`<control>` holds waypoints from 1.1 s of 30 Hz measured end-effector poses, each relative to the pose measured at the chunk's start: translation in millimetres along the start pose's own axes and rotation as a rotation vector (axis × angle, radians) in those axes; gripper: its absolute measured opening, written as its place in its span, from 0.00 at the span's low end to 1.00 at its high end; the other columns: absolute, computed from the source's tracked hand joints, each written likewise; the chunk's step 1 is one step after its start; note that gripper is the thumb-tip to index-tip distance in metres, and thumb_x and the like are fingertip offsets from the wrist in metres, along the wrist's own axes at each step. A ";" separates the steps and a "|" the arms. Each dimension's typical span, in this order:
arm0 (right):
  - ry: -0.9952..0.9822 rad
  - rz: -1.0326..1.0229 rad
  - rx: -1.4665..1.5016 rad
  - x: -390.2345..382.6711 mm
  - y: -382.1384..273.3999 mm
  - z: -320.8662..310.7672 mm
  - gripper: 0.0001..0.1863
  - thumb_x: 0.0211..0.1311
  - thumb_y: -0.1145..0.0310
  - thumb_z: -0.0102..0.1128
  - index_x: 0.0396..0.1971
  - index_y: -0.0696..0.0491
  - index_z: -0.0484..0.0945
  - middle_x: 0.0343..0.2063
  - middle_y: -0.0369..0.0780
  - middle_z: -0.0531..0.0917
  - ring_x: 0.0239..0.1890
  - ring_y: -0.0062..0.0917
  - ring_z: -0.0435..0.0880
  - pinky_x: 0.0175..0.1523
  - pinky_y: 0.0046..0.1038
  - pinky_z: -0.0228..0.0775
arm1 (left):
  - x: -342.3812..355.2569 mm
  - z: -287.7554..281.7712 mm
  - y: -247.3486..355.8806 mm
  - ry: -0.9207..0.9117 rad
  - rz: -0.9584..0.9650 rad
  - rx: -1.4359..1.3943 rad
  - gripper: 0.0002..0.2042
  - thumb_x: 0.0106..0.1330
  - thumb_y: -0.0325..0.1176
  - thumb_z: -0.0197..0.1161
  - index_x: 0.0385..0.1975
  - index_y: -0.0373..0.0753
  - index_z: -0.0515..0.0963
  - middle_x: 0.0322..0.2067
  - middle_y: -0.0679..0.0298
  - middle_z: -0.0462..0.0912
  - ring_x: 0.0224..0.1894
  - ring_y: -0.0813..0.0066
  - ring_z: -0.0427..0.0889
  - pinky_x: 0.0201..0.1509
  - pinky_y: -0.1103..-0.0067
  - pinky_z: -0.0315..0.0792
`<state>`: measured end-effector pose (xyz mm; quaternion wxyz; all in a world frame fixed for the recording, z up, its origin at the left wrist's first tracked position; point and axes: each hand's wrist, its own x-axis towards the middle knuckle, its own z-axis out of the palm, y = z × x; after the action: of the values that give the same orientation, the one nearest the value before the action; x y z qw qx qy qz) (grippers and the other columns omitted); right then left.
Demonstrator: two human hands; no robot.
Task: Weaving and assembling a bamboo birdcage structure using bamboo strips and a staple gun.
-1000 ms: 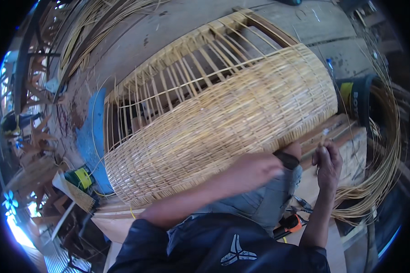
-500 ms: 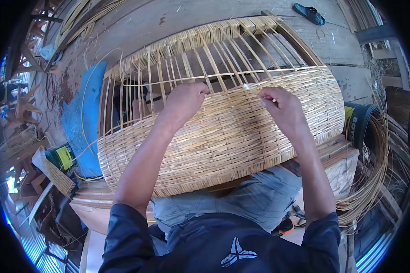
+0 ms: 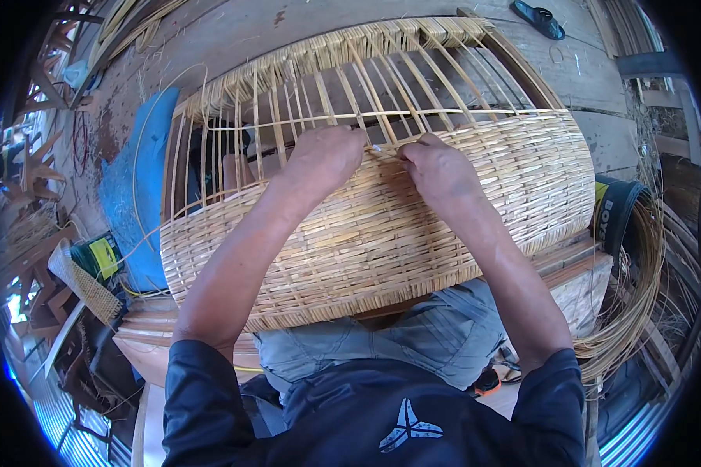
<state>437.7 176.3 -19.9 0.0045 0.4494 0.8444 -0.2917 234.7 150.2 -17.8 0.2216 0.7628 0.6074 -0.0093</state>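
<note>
A large woven cane panel (image 3: 366, 233) curves across my lap, its upper part still bare upright canes (image 3: 370, 86) bound to a wrapped far rail (image 3: 288, 62). My left hand (image 3: 325, 156) is closed at the top edge of the weave, its fingertips curled over and mostly hidden. Close by on the right, my right hand (image 3: 442, 175) pinches at the same edge, seemingly on a thin cane strand (image 3: 382, 149) between the two hands. Just beyond my hands, a long pale strip (image 3: 288, 121) runs across the uprights.
A blue sheet (image 3: 144, 187) with a loose cane looped over it lies at the left, by a green tin (image 3: 97, 257). A dark green bucket (image 3: 619, 206) and coiled canes (image 3: 639, 288) are at the right. A sandal (image 3: 539, 19) lies on the plank floor.
My right hand has moved left, close to my left hand. The left hand has shifted slightly right and up the frame. The panel sits a little higher at its lower edge.
</note>
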 end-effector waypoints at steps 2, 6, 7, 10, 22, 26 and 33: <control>-0.021 -0.005 -0.001 1.0 -2.3 0.3 0.06 0.61 0.73 0.54 0.35 0.54 0.79 0.38 0.44 0.80 0.37 0.40 0.84 0.43 0.37 0.78 | -2.2 2.3 1.6 0.028 0.033 0.033 0.07 0.59 0.25 0.54 0.29 0.30 0.79 0.28 0.47 0.82 0.35 0.52 0.85 0.40 0.62 0.78; -0.033 -0.005 0.011 2.3 -2.8 0.4 0.06 0.62 0.74 0.53 0.36 0.55 0.79 0.39 0.45 0.80 0.38 0.41 0.84 0.43 0.37 0.79 | -2.7 5.6 0.5 0.062 0.064 0.052 0.05 0.58 0.23 0.56 0.28 0.30 0.78 0.28 0.47 0.82 0.34 0.54 0.85 0.39 0.64 0.79; -0.046 0.003 0.006 2.8 -2.9 0.5 0.06 0.62 0.74 0.53 0.36 0.55 0.79 0.39 0.45 0.80 0.39 0.41 0.84 0.43 0.38 0.79 | -2.5 6.4 0.0 0.065 0.062 0.054 0.04 0.57 0.23 0.56 0.28 0.30 0.78 0.28 0.47 0.82 0.33 0.54 0.85 0.38 0.64 0.79; -0.067 0.016 -0.004 4.3 -4.8 0.1 0.07 0.62 0.74 0.53 0.37 0.55 0.79 0.40 0.45 0.80 0.40 0.41 0.83 0.45 0.38 0.78 | -1.9 8.9 -0.8 0.058 0.057 0.065 0.04 0.57 0.23 0.57 0.28 0.30 0.77 0.28 0.48 0.82 0.33 0.54 0.85 0.37 0.64 0.79; 0.081 -0.054 -0.164 6.8 -9.0 14.2 0.02 0.60 0.72 0.59 0.31 0.50 0.79 0.30 0.39 0.81 0.34 0.31 0.84 0.38 0.30 0.80 | -9.3 14.2 -2.9 0.123 0.083 0.103 0.03 0.57 0.22 0.58 0.28 0.31 0.76 0.27 0.50 0.81 0.31 0.56 0.85 0.33 0.67 0.80; 0.069 -0.057 -0.176 6.6 -7.3 17.1 0.01 0.60 0.72 0.59 0.31 0.52 0.79 0.30 0.39 0.80 0.37 0.29 0.83 0.39 0.29 0.80 | -11.0 13.4 -4.2 0.133 0.106 0.091 0.03 0.57 0.21 0.56 0.29 0.31 0.76 0.28 0.50 0.81 0.31 0.56 0.85 0.34 0.67 0.80; -0.019 -0.012 -0.128 7.4 -11.4 15.7 0.09 0.55 0.77 0.59 0.38 0.55 0.78 0.42 0.44 0.78 0.40 0.35 0.85 0.44 0.33 0.80 | -11.7 12.7 -1.3 0.116 0.072 0.078 0.04 0.57 0.21 0.56 0.30 0.32 0.77 0.28 0.53 0.81 0.32 0.57 0.85 0.34 0.67 0.80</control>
<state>420.6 169.3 -29.4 0.0394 0.4405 0.8637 -0.2415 233.6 135.2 -26.3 0.1563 0.7914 0.5907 0.0190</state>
